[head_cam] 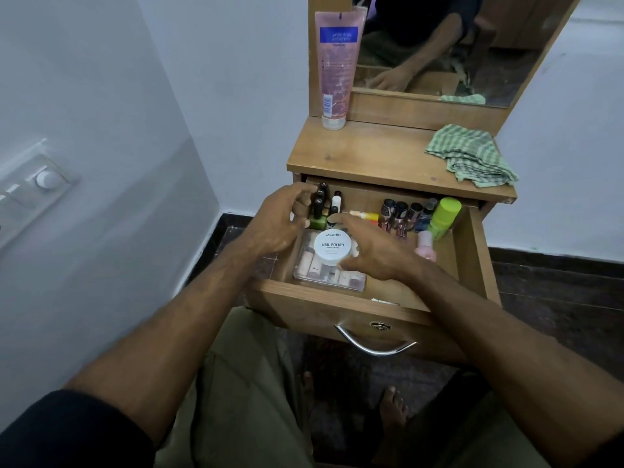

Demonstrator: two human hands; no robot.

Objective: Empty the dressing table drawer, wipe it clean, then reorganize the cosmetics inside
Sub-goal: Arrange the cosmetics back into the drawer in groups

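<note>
Drawer (469,251) of the wooden dressing table (371,157) is pulled out toward the person, and cosmetics stand inside it. At the near left of the drawer lies a clear plastic case (324,275) with small pale bottles in it. A white round tub (332,248) marked "NAIL POLISH" rests on top of this case. The right hand (374,248) reaches in from the right; its thumb and fingers (341,219) curve around the right side of the tub, but it is hard to see if they really grip it or only touch it. The left hand (280,221) is at the far left corner of the drawer, its fingers loosely curled beside the dark-capped bottles (319,201) and a green bottle (317,221) that stand there; I cannot tell whether it holds one of them.

Along the far wall of the drawer, to the right, a row of nail polish bottles (401,214) stands, then a lime green bottle (444,217) at the far right. A small pink bottle (425,246) is just near of it. A yellow and orange tube (366,216) lies between the two groups.

On the table top, a pink tube (336,69) stands on its cap at the far left against the mirror (456,45), and a green checked cloth (472,157) lies crumpled at the right. A metal handle (374,344) is on the drawer front.
</note>
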